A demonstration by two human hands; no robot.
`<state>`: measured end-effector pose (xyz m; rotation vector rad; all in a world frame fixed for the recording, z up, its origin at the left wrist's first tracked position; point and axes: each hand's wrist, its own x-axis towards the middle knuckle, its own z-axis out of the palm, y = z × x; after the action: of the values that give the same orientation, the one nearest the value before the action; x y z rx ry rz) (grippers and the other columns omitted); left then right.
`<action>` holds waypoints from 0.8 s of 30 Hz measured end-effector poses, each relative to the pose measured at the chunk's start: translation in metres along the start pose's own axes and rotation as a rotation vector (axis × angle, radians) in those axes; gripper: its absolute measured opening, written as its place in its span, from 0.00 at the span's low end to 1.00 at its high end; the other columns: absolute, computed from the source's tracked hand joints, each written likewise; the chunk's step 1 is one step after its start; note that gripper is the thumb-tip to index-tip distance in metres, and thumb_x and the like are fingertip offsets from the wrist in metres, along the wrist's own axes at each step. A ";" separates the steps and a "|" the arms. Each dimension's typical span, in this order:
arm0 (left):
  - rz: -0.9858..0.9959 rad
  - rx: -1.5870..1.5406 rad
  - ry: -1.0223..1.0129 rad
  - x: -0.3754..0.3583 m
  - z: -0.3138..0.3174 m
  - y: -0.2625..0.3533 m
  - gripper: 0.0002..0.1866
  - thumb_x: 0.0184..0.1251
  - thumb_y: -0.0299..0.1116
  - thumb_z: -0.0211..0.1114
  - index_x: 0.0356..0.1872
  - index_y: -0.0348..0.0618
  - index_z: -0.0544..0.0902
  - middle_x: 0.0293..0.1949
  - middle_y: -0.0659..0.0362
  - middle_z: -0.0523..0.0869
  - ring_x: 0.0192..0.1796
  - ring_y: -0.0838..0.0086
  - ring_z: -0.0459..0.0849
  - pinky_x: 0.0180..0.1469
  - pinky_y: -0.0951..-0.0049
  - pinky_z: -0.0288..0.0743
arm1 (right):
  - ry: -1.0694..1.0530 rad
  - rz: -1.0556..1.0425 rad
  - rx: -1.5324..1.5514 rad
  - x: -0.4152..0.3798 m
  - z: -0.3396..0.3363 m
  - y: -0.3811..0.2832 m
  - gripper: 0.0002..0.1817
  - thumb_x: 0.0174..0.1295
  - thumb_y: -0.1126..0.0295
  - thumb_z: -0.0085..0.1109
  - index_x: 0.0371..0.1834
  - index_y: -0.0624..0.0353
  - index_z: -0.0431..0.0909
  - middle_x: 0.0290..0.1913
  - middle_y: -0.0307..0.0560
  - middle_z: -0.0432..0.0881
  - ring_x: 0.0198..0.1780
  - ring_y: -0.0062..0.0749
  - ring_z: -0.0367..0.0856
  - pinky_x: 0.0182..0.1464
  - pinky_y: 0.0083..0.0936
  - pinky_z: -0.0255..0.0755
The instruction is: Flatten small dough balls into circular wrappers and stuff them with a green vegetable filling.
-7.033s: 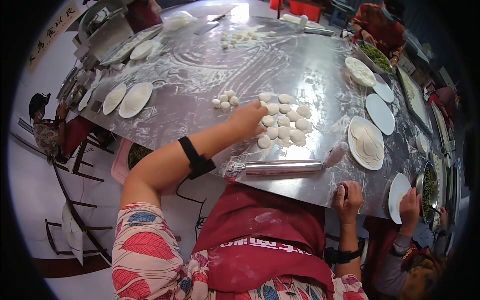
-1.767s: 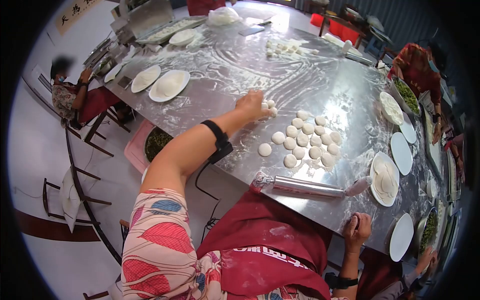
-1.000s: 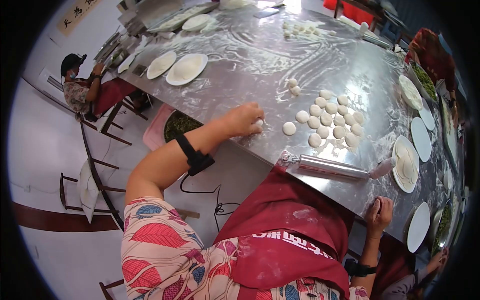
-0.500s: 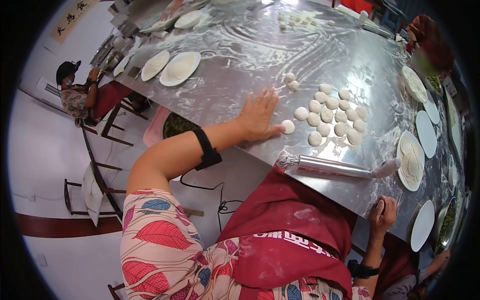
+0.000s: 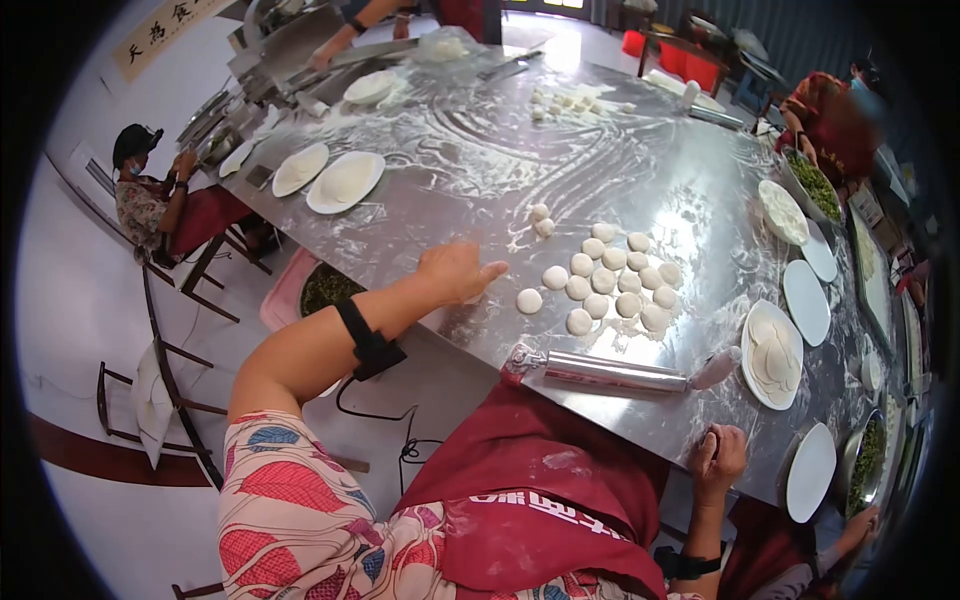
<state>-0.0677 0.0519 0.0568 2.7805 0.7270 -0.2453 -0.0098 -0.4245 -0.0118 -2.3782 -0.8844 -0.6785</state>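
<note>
My left hand point(image 5: 452, 274) is over the steel table with its fingers curled in and the thumb pointing right. Its fingertips are hidden. Just right of it lies a flattened dough round point(image 5: 529, 300), apart from the thumb. Beyond that sits a cluster of floury dough rounds point(image 5: 603, 281), and two smaller dough pieces point(image 5: 542, 219) are behind. At the table's near edge rests my right hand point(image 5: 722, 452), its fingers curled; whatever is inside cannot be seen. A metal rolling pin point(image 5: 615, 370) lies between my body and the dough, touched by neither hand.
Flour streaks the steel table point(image 5: 455, 190). A plate of stacked wrappers point(image 5: 773, 355) and white plates point(image 5: 811, 471) line the right side. Bowls of green filling point(image 5: 815, 188) stand there too. Flour plates point(image 5: 346, 183) are far left. Other people work around the table.
My left hand has drawn back from the dough round, and its spread fingers have curled in. My right hand remains curled at the table edge. The camera view has shifted.
</note>
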 end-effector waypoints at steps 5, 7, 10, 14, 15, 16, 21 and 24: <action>0.234 -0.252 -0.011 0.044 0.021 -0.001 0.23 0.65 0.51 0.57 0.41 0.38 0.83 0.40 0.42 0.84 0.48 0.49 0.82 0.52 0.56 0.74 | 0.011 0.010 -0.014 0.001 0.001 -0.001 0.08 0.63 0.69 0.51 0.34 0.63 0.76 0.31 0.53 0.75 0.33 0.50 0.75 0.36 0.41 0.69; 0.204 -0.287 0.024 0.068 0.010 0.021 0.18 0.64 0.46 0.60 0.44 0.42 0.82 0.46 0.44 0.83 0.49 0.50 0.81 0.52 0.56 0.74 | 0.005 0.015 -0.022 -0.001 0.000 -0.003 0.07 0.62 0.70 0.52 0.34 0.63 0.76 0.31 0.52 0.75 0.33 0.50 0.75 0.35 0.41 0.69; 0.311 -0.176 0.387 0.090 0.006 0.036 0.15 0.59 0.27 0.62 0.49 0.45 0.81 0.47 0.50 0.80 0.50 0.54 0.81 0.50 0.61 0.75 | 0.009 -0.002 -0.036 0.002 0.001 -0.001 0.05 0.60 0.72 0.53 0.33 0.63 0.76 0.30 0.52 0.75 0.33 0.49 0.75 0.35 0.41 0.69; 0.481 -0.052 0.252 0.150 0.026 0.025 0.20 0.53 0.22 0.62 0.49 0.50 0.81 0.47 0.52 0.78 0.50 0.55 0.80 0.49 0.62 0.75 | 0.003 0.008 -0.032 0.002 0.001 -0.002 0.05 0.59 0.73 0.54 0.34 0.63 0.76 0.31 0.52 0.76 0.34 0.49 0.76 0.36 0.40 0.70; 0.469 -0.065 0.222 0.154 0.025 0.024 0.18 0.53 0.22 0.62 0.47 0.50 0.82 0.46 0.52 0.78 0.49 0.55 0.80 0.48 0.62 0.75 | 0.007 0.010 -0.026 0.002 0.001 -0.003 0.05 0.59 0.74 0.54 0.34 0.63 0.76 0.31 0.53 0.76 0.34 0.50 0.76 0.36 0.40 0.70; 0.455 -0.079 0.191 0.155 0.026 0.021 0.17 0.53 0.23 0.62 0.46 0.49 0.82 0.45 0.52 0.78 0.48 0.55 0.80 0.48 0.62 0.75 | 0.009 0.011 -0.019 0.002 0.001 -0.003 0.05 0.58 0.74 0.54 0.35 0.64 0.76 0.31 0.53 0.76 0.34 0.50 0.76 0.36 0.40 0.70; 0.510 -0.044 0.209 0.122 0.024 -0.025 0.12 0.53 0.27 0.66 0.41 0.47 0.83 0.41 0.52 0.79 0.44 0.55 0.80 0.44 0.61 0.74 | 0.002 0.020 -0.024 0.000 0.002 -0.001 0.06 0.59 0.73 0.53 0.35 0.65 0.76 0.32 0.54 0.76 0.34 0.50 0.76 0.37 0.40 0.71; 0.540 -0.078 0.129 0.070 0.018 -0.049 0.12 0.53 0.29 0.67 0.41 0.45 0.82 0.40 0.52 0.79 0.45 0.55 0.78 0.46 0.59 0.73 | -0.010 0.040 -0.012 -0.001 0.003 -0.003 0.05 0.61 0.74 0.52 0.35 0.65 0.75 0.33 0.55 0.75 0.36 0.52 0.76 0.38 0.40 0.70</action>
<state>-0.0337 0.1199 0.0141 2.8055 -0.0093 0.0671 -0.0123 -0.4213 -0.0135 -2.4055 -0.8371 -0.6591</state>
